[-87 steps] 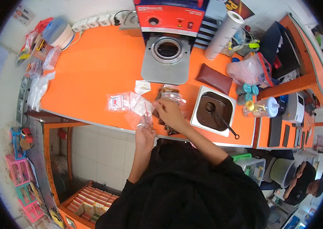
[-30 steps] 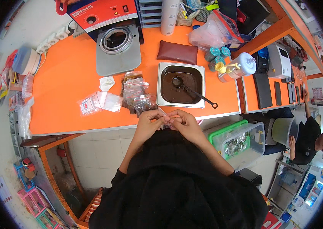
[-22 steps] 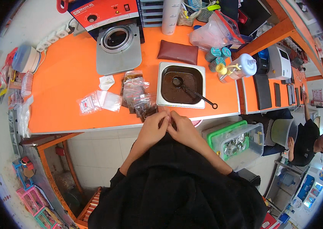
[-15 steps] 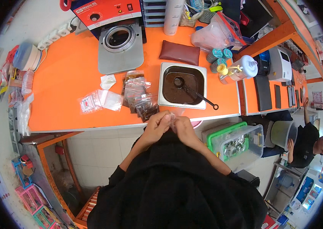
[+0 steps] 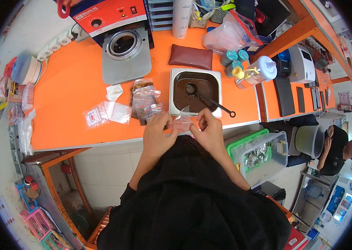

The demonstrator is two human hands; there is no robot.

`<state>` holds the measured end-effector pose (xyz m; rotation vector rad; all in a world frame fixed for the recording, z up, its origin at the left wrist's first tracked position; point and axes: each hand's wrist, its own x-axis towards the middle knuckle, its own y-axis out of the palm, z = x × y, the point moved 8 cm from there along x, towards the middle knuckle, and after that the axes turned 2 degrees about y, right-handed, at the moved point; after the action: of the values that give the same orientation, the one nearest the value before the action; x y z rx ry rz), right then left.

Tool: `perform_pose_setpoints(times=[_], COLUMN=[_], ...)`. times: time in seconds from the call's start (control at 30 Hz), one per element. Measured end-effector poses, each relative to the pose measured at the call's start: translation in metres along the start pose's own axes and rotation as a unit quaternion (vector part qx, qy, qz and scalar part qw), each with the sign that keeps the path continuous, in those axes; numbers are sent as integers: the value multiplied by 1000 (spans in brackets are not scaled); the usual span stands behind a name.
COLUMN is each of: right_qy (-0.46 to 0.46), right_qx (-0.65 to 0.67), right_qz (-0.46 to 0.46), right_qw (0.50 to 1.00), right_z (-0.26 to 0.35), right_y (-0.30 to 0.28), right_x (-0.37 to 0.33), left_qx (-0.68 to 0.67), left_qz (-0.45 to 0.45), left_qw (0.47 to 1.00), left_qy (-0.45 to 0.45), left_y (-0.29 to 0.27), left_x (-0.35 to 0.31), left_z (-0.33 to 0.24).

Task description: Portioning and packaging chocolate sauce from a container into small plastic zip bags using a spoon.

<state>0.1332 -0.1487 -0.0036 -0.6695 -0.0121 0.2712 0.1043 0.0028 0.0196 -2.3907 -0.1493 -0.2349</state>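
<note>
At the front edge of the orange table, a small clear plastic bag (image 5: 182,121) stretches between my two hands. My left hand (image 5: 157,132) pinches its left side and my right hand (image 5: 210,130) pinches its right side. Just beyond them stands a square metal pan (image 5: 171,89) of dark brown liquid. A black ladle (image 5: 215,103) rests in it, its handle over the near right rim. Left of the pan lie overlapping zip bags with dark contents (image 5: 142,95), close to my left hand. Flat clear bags (image 5: 119,112) and a crumpled white tissue (image 5: 114,92) are farther left.
A red sealing machine (image 5: 111,16) stands at the back left. Behind the pan are a maroon pouch (image 5: 190,57), teal-topped rolls (image 5: 230,58) and a pump bottle (image 5: 257,73). Below the table at right sits a clear bin (image 5: 276,162); beyond it, a co-worker (image 5: 336,150) holds a tub.
My hands have moved apart, and the clear bag between them is now spread wider and more visible. The view has shifted slightly. The co-worker's raised arm has come down to the tub.
</note>
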Motion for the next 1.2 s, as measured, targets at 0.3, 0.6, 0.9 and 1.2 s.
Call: perform_pose_setpoints(times=[0.3, 0.6, 0.9, 1.2], right_qy=[121, -116, -32, -158], right_qx=[466, -64, -380, -323], right_qz=[125, -196, -46, -17], right_qw=[867, 971, 923, 933], right_z=[-5, -27, -51, -31], right_y=[20, -58, -51, -32], right_x=[-7, 24, 42, 30], left_qx=[-132, -212, -191, -155], left_qz=[89, 57, -69, -98], left_qw=[981, 975, 973, 978], left_qy=[109, -29, -112, -103], left_y=[16, 13, -17, -22], left_x=[3, -2, -11, -8], left_z=[-33, 20, 72, 69])
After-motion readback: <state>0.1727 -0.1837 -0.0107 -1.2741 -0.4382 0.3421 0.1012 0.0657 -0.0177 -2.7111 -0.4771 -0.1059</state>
